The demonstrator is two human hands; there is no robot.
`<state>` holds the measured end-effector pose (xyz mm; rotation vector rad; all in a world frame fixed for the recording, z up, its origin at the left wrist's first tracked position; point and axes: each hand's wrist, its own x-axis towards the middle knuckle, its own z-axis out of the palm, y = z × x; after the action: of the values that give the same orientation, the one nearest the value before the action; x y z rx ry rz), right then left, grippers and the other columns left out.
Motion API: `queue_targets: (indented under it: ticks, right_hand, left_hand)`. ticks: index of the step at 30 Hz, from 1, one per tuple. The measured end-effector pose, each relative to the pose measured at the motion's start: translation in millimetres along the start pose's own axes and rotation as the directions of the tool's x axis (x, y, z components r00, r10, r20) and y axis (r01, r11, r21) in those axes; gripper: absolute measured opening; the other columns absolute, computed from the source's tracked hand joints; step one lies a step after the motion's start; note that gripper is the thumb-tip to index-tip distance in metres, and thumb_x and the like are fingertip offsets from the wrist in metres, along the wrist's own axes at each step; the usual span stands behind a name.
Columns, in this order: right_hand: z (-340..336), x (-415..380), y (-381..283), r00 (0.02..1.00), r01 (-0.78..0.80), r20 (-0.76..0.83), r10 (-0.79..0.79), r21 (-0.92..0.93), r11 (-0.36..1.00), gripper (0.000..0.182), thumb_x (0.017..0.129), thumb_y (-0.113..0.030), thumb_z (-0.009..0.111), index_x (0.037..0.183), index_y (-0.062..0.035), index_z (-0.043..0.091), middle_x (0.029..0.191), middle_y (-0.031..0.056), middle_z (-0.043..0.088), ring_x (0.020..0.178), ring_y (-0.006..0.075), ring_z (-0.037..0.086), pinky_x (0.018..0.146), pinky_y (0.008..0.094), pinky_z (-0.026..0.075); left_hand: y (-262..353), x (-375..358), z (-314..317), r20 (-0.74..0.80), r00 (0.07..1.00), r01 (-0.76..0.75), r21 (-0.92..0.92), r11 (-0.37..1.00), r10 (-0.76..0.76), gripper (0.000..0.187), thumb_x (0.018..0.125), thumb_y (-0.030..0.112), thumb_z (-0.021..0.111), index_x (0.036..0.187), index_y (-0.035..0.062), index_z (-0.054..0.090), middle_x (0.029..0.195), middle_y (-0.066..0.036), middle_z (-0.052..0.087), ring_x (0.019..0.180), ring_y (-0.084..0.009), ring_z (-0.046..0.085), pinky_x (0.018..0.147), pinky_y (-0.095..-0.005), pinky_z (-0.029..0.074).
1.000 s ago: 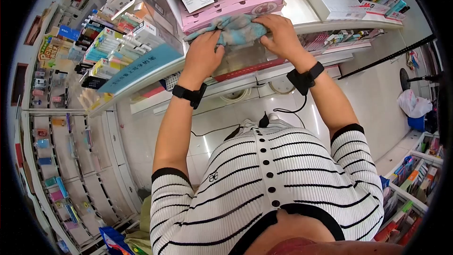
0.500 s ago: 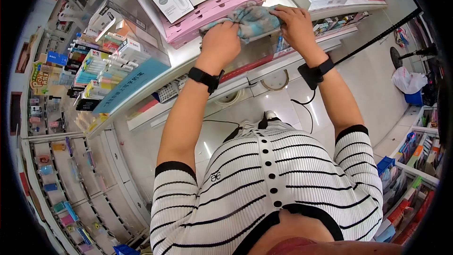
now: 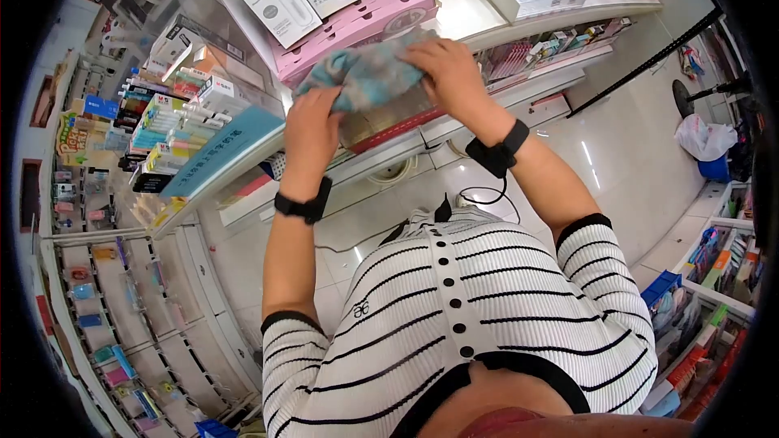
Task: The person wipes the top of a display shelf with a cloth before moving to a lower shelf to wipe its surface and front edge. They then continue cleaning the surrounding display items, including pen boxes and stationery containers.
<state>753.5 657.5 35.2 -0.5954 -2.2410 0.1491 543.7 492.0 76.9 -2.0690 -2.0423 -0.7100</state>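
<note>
A grey and turquoise cloth [image 3: 365, 77] stretches between my two hands at the front edge of the counter. My left hand [image 3: 312, 126] grips its left end, fingers closed over the fabric. At the other end, my right hand [image 3: 446, 73] has its fingers bent over the cloth and holds it. Right behind the cloth stands a pink display box [image 3: 357, 20] with several white product boxes [image 3: 276, 0] in it. Part of the pink box's front is hidden by the cloth.
On the left, a clear-sided rack of pens and boxes [image 3: 182, 113] stands by a blue sign strip [image 3: 223, 154]. White display stands [image 3: 544, 0] are at the back right. Below the counter top are shelves with pens [image 3: 560, 45]. A white bag [image 3: 704, 139] lies at the right.
Both hands have moved left along the counter edge with the cloth. The cloth is now spread wider and covers more of the pink box's lower left front.
</note>
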Motion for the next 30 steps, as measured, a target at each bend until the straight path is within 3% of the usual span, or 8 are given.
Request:
queue_targets:
  ticks: [3,8,16,18,19,24,26,30]
  right_hand:
    - [-10.0,-3.5,-15.2,0.990,0.119,0.054,-0.128,0.152,0.981,0.050,0.069,-0.005,0.069,0.117,-0.0159,0.066,0.107,0.0031,0.066,0.102,0.0275,0.058,0.089,0.0394,0.044]
    - [-32.5,-19.2,-28.8,0.956,-0.074,0.293,-0.020,0.306,0.949,0.038,0.072,-0.005,0.067,0.109,-0.0142,0.069,0.091,0.0069,0.063,0.089,0.0302,0.058,0.079,0.0410,0.047]
    - [-73.8,-9.7,-10.5,0.949,-0.118,0.314,-0.021,0.417,0.901,0.035,0.076,-0.001,0.068,0.111,-0.0066,0.067,0.101,0.0091,0.067,0.096,0.0268,0.060,0.087,0.0354,0.048]
    - [-82.1,-10.6,-9.9,0.951,-0.246,0.292,0.102,0.512,0.823,0.033,0.079,-0.006,0.068,0.112,-0.0090,0.066,0.102,0.0104,0.068,0.096,0.0281,0.061,0.087,0.0370,0.049]
    - [-88.6,-7.1,-11.2,0.944,-0.281,0.311,0.113,0.573,0.770,0.028,0.085,-0.007,0.068,0.113,-0.0063,0.065,0.101,0.0075,0.068,0.095,0.0191,0.062,0.086,0.0308,0.048]
    - [-93.4,-4.0,-2.1,0.880,-0.469,0.405,0.247,0.666,0.580,0.023,0.093,-0.016,0.067,0.111,-0.0028,0.065,0.099,0.0010,0.066,0.089,0.0081,0.060,0.081,0.0242,0.048]
    - [-93.4,-5.5,2.4,0.837,-0.546,0.465,0.288,0.673,0.499,0.023,0.095,-0.020,0.066,0.110,-0.0023,0.065,0.096,-0.0009,0.066,0.090,0.0069,0.060,0.080,0.0232,0.048]
    - [-98.4,-9.3,-3.2,0.726,-0.681,0.577,0.373,0.680,0.273,0.023,0.096,-0.020,0.061,0.112,-0.0029,0.064,0.098,-0.0013,0.065,0.088,0.0049,0.058,0.080,0.0219,0.048]
  left_hand:
    - [7.9,-36.5,-19.3,0.022,0.999,0.024,0.021,0.999,-0.025,0.041,0.075,0.004,0.071,0.115,0.0056,0.063,0.105,-0.014,0.063,0.097,-0.0373,0.059,0.082,-0.0435,0.048]
    - [14.5,-66.4,-25.6,0.088,0.993,0.088,-0.073,0.993,-0.081,0.047,0.077,0.008,0.074,0.122,0.0061,0.060,0.106,-0.016,0.064,0.096,-0.0376,0.060,0.082,-0.0443,0.048]
    - [39.3,-57.1,-45.0,0.148,0.987,0.103,-0.256,0.961,-0.066,0.049,0.078,0.007,0.072,0.124,0.0060,0.056,0.110,-0.018,0.064,0.101,-0.0374,0.060,0.088,-0.0421,0.049]
    - [41.0,-54.0,-47.1,0.146,0.987,0.114,-0.308,0.945,-0.071,0.048,0.078,0.006,0.071,0.124,0.0058,0.056,0.110,-0.018,0.064,0.102,-0.0377,0.060,0.091,-0.0406,0.049]
    - [40.2,-51.3,-47.6,0.125,0.988,0.131,-0.340,0.931,-0.093,0.047,0.079,0.003,0.069,0.124,0.0049,0.056,0.111,-0.016,0.064,0.102,-0.0335,0.062,0.091,-0.0378,0.048]
    - [18.8,-41.7,-30.1,0.209,0.958,0.277,-0.505,0.818,-0.195,0.038,0.087,0.002,0.063,0.124,0.0033,0.056,0.110,-0.010,0.064,0.099,-0.0179,0.062,0.085,-0.0299,0.048]
    - [14.1,-35.5,-21.5,0.321,0.903,0.430,-0.701,0.569,-0.287,0.028,0.094,0.006,0.058,0.122,0.0018,0.056,0.101,-0.004,0.063,0.090,-0.0090,0.057,0.078,-0.0252,0.046]
    - [11.4,-29.8,-6.2,0.347,0.905,0.418,-0.623,0.662,-0.245,0.024,0.098,0.011,0.055,0.119,0.0007,0.058,0.092,0.001,0.058,0.083,-0.0060,0.051,0.071,-0.0224,0.043]
